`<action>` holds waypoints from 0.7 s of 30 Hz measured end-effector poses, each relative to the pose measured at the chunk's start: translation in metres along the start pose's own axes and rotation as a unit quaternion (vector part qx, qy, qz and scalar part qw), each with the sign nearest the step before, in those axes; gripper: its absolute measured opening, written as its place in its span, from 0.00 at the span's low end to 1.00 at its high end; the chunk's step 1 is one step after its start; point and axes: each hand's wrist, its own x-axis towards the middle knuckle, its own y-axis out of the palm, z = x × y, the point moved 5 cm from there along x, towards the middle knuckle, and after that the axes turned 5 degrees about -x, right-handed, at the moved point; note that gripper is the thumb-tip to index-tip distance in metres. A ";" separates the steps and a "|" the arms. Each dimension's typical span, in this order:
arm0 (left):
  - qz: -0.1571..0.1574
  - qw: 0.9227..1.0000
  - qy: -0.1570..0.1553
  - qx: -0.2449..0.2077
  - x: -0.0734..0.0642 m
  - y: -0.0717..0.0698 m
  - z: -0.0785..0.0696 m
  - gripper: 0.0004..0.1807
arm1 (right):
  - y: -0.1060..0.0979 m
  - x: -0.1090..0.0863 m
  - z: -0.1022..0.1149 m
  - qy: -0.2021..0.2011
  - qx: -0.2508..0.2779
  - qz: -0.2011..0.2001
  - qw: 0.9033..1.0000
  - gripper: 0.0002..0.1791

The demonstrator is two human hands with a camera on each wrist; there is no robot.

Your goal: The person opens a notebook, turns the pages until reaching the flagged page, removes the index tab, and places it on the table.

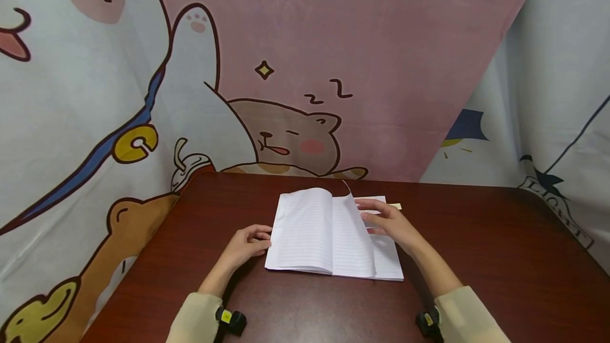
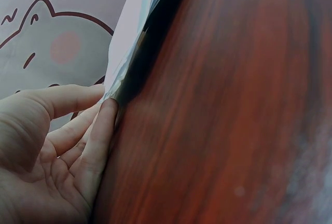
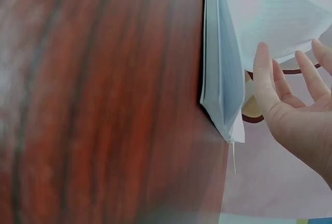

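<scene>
An open notebook (image 1: pixel 305 237) with lined white pages lies on the table, one leaf (image 1: pixel 353 237) raised and curving over its right half. At the notebook's left edge, my left hand (image 1: pixel 247 246) holds the margin between thumb and curled fingers; in the left wrist view its fingertips (image 2: pixel 108 107) meet the page edges. My right hand (image 1: pixel 388 221) is behind the raised leaf's right side, fingers spread and loosely bent. In the right wrist view, the right hand's fingertips (image 3: pixel 263 53) are right by the lined leaf (image 3: pixel 280 22), with nothing gripped.
The dark reddish-brown wooden table (image 1: pixel 476 237) runs back to a cartoon-printed cloth (image 1: pixel 405 68). A small pale yellow tab (image 1: pixel 396 206) sticks out at the notebook's upper right. Each wrist wears a black strapped device, such as the left one (image 1: pixel 233 322).
</scene>
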 end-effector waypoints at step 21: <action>-0.007 1.000 -0.004 0.000 0.001 0.000 0.000 0.20 | 0.014 0.005 0.004 -0.014 0.001 0.026 1.000 0.27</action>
